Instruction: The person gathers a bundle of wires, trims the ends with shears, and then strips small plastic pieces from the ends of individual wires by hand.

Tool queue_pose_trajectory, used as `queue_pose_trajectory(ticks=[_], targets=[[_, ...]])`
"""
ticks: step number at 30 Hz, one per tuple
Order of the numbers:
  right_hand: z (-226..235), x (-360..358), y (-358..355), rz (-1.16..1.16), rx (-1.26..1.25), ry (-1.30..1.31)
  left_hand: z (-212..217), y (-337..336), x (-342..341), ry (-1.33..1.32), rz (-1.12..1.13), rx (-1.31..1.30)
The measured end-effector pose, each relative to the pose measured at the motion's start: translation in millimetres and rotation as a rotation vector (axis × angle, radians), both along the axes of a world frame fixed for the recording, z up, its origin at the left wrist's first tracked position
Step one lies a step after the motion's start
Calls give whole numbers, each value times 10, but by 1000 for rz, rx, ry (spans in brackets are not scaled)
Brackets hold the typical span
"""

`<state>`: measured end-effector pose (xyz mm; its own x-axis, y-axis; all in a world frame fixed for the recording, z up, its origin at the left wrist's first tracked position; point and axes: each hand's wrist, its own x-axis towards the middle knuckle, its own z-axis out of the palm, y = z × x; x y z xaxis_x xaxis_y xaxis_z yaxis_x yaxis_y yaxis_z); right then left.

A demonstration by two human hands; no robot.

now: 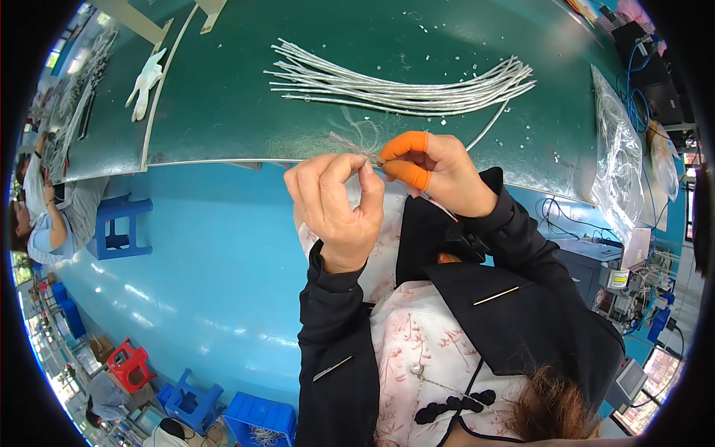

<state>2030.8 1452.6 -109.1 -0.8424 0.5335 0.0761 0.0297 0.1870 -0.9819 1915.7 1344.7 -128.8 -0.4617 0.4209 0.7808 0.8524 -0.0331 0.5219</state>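
Silver cable bundle (402,86) lies beyond both hands, white glove (147,82) apart.

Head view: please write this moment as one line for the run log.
left hand: pinches thin wire end | right hand: orange finger cots, pinches same wire | silver wire bundle: lying on green table

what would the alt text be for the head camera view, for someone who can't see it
Two hands meet at a green table's edge: the left hand and the right hand, wearing orange finger cots, pinch a thin wire end between them. A bundle of silvery cables lies beyond.
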Motion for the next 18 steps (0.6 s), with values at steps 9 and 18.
queue_pose_trajectory(ticks=[9,18], targets=[[-35,19,1,-18,-163,-36,-76,-21,25,-151,-97,32],[-33,-54,-80,-151,344,63,-45,-32,68,-351,-83,98]])
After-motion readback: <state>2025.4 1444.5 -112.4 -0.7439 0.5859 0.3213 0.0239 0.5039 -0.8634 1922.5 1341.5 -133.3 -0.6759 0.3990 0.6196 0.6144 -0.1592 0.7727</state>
